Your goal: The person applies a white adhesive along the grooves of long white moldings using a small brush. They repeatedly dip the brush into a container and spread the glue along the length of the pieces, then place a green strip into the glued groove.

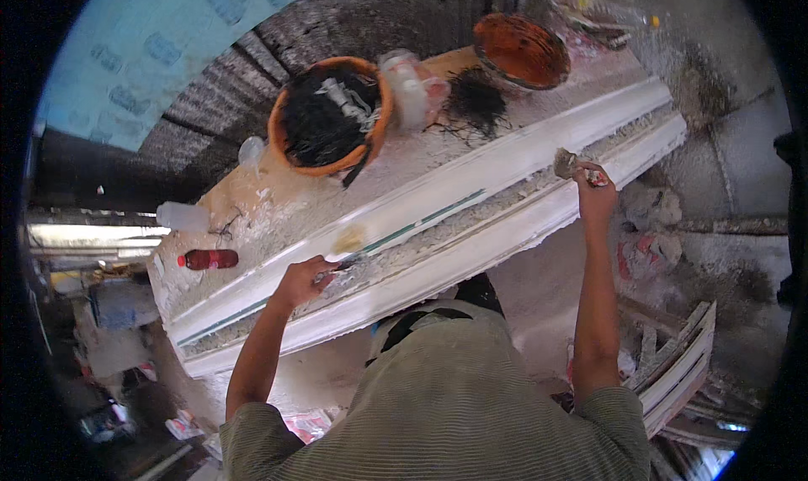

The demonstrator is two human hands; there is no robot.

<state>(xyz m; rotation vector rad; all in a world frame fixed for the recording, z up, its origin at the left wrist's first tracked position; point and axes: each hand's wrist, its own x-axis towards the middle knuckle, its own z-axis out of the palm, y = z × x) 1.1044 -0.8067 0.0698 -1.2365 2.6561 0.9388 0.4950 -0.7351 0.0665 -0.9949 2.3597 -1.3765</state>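
A long white moulding [497,168] with raised edges lies slantwise across the table. Grey, crumbly matter [404,249] fills the channel along its middle, and a thin green strip [438,216] runs beside that channel. My left hand [305,281] is closed over the left part of the moulding, gripping what looks like a dark-handled brush [348,244] with blurred tan bristles. Farther right, my right hand [596,196] is closed round a brush [566,163] with a grey-tan tuft, held over the channel. Part of its red and white handle shows between the fingers.
Behind the moulding on the table [244,207] stand an orange bowl of black strands [332,115], a reddish-brown basin [522,52] and a cloudy plastic container [406,90]. A red bottle [207,260] lies at the left. Wooden slats [682,355] stand at lower right.
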